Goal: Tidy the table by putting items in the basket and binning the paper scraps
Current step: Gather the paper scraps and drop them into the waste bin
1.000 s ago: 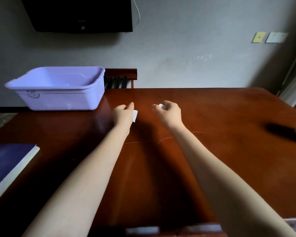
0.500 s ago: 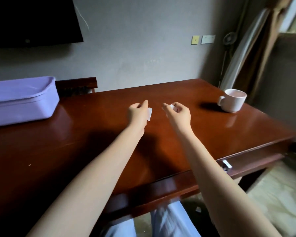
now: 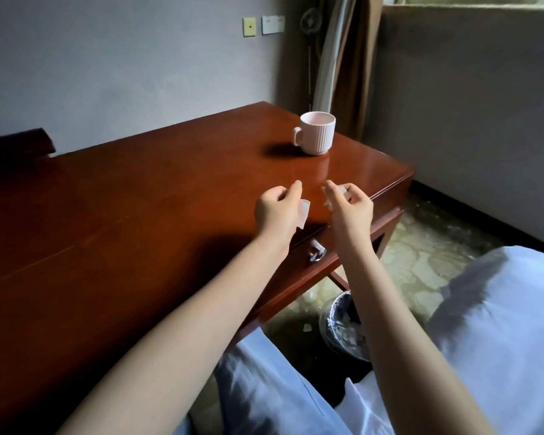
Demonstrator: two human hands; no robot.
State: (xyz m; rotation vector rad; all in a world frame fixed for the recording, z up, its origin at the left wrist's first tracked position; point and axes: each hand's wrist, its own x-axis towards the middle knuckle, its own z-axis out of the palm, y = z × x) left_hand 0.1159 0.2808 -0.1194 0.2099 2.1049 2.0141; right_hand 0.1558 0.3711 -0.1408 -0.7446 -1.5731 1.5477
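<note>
1. While both hands hover above the glossy red-brown wooden table [image 3: 139, 199], my left hand [image 3: 278, 211] pinches a small white paper scrap [image 3: 303, 213] in curled fingers.
2. My right hand [image 3: 352, 210] pinches a second white scrap [image 3: 343, 191] likewise.
3. Down on the floor, nearer me and beneath my right forearm, stands the round dark plastic-lined bin [image 3: 326, 324]; the right hand looks closer.

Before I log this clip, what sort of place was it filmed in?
Most likely a room in a home, perhaps a bedroom or study: a polished wooden table with a pink mug on it, a lined wastebin on the floor beside it, and a curtain by the window.
</note>
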